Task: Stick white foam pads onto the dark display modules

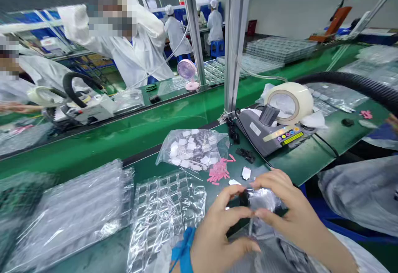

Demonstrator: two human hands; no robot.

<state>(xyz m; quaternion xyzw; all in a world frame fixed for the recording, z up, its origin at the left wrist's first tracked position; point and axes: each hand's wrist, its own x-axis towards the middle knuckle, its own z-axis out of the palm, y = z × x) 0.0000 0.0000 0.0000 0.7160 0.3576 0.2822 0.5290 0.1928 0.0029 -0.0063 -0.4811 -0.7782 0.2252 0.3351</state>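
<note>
In front of my body, my left hand [217,231] pinches a small black part [244,198] between its fingers; a blue band circles that wrist. My right hand [290,210] meets it from the other side, thumb and index finger closed at the same part. Fingers cover much of the part, so its exact kind is hidden. Just beyond the hands lie a small white piece [246,173] and a pile of pink strips [219,171]. A clear bag [192,150] of white pieces rests behind them. Left of my left hand is a clear plastic compartment tray [164,210].
A grey machine [258,130] with coloured buttons carries a tape roll [290,103]. Stacked clear trays [77,215] lie at left. A metal post [234,49] rises beyond the bench. A black hose [351,82] arches at right. Co-workers in white sit or stand across the line.
</note>
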